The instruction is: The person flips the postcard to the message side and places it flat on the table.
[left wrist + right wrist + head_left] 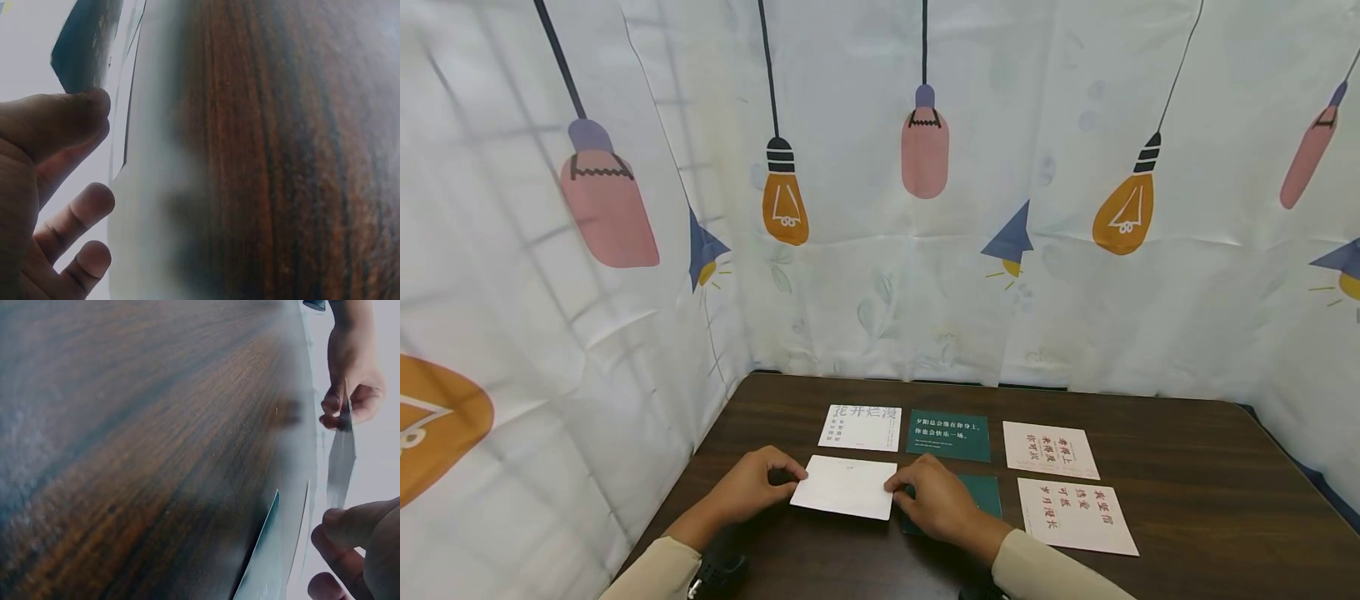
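Your pale sleeves (pixel 1051 570) lead to your left hand (pixel 758 487) and right hand (pixel 938 502), each grip pinching one side of a white card (pixel 844 487) held above the tabletop (pixel 1213 492), nearer its left edge than right.

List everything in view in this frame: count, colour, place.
Held card: 1, white upper face, near row left
White card: 1, white, far row left
Green cards: 2, green, middle, nearer one partly hidden
Pinkish cards: 2, pale pink, right side
Table: 1, dark brown, underneath
Curtain: 1, white, behind and beside
Printed lamps: 9, pink, orange, blue, on curtain
Wrist gear: 2, black, at wrists
Sleeves: 2, cream, forearms
Left hand: 1, bare, pinching card's left edge
Right hand: 1, bare, pinching right edge
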The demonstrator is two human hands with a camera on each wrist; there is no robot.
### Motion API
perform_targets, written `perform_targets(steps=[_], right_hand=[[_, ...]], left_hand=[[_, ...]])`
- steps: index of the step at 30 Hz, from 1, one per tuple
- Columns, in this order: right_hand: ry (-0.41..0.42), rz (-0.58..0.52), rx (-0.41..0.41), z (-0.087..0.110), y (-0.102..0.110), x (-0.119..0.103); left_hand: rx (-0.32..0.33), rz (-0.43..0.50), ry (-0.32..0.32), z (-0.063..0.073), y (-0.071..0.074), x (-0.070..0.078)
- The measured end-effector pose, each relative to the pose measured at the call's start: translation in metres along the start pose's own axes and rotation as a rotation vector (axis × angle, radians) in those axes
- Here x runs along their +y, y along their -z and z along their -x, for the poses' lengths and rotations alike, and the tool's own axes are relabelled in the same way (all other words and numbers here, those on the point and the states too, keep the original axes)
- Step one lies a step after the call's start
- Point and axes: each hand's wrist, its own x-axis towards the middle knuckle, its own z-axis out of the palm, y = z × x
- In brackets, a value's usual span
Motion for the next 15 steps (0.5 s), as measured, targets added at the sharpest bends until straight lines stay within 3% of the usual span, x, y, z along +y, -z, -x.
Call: perform_targets(steps=[15], right_hand=[[-0.012,0.010,-0.008,-0.0020,-0.0069,-0.0007]], left_hand=[[-0.013,0.019,0.028,0.0017,-0.0046,-0.0030]])
